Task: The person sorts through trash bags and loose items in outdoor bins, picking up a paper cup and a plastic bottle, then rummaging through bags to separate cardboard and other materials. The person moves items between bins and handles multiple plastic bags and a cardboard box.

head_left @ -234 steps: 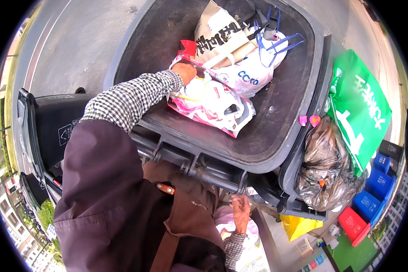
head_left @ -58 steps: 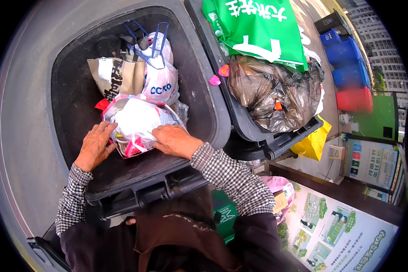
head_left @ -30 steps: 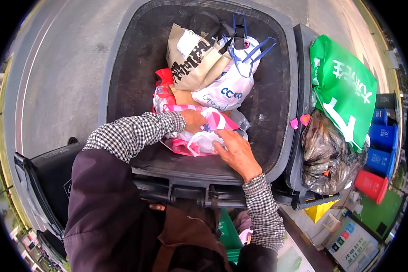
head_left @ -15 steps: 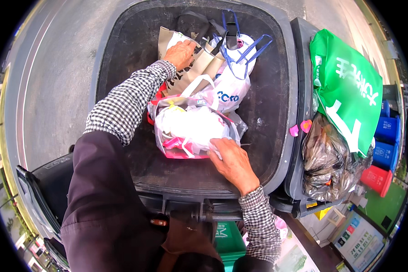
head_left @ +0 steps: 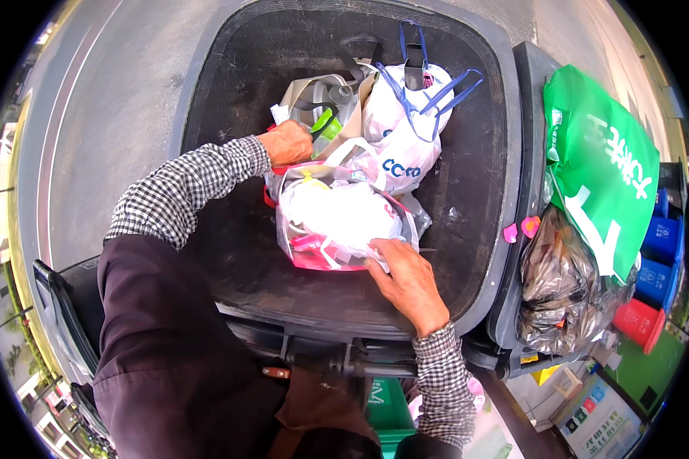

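A beige tote bag [head_left: 350, 113] leans open inside the dark bin, showing clear plastic and something bright green. My left hand [head_left: 287, 143] is closed on its near edge, by a dark strap; the fingertips are partly hidden. Nearer to me lies a clear plastic bag with pink trim [head_left: 325, 264], stuffed with white and pink plastic. At its right edge my right hand [head_left: 409, 279] pinches the film between thumb and fingers. Beside the tote, a white bag with blue handles [head_left: 394, 141] stands untouched.
All these bags sit on the dark inner surface of the bin lid or tray [head_left: 467, 199]. To the right, a green bag [head_left: 601, 153] and a dark translucent trash bag [head_left: 555, 283] rest on a neighbouring bin. Below is a green crate [head_left: 388, 405]; blue bins [head_left: 654, 260] stand far right.
My left hand has moved from the tote's top to its near edge, and the tote now gapes, showing its contents. My right hand stays at the clear bag's edge. The view has shifted slightly.
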Motion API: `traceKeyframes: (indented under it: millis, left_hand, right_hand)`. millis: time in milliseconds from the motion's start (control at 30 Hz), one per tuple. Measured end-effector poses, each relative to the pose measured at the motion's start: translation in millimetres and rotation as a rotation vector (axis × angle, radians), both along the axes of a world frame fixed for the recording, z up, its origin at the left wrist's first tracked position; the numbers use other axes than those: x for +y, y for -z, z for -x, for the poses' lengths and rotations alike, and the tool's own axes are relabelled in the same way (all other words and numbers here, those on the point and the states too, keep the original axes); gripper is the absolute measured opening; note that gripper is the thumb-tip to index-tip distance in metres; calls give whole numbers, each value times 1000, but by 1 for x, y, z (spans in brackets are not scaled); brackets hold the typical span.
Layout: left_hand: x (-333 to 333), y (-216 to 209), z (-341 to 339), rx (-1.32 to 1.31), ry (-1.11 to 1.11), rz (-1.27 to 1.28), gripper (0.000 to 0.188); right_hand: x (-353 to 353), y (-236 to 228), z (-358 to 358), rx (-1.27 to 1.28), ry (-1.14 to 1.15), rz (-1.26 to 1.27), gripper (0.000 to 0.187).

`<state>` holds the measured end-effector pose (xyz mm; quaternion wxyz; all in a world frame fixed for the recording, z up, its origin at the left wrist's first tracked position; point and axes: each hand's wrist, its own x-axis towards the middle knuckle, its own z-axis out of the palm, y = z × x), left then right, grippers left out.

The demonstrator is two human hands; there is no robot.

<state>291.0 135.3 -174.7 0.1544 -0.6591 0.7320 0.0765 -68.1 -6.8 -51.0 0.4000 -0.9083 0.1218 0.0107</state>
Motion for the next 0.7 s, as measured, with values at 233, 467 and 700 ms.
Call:
traceKeyframes:
  millis: [233, 467, 700]
  left_hand:
    - [17, -30, 50, 75, 60, 100, 14]
    - [45, -48, 112, 103, 137, 127, 11]
    - [64, -76, 131, 180, 58, 97, 7]
  right_hand:
    - [-5, 2, 5, 22, -27, -23, 28]
    - [-5, 4, 5, -13, 5, -52, 25]
    - [-4, -18, -79, -403, -135, 94, 21]
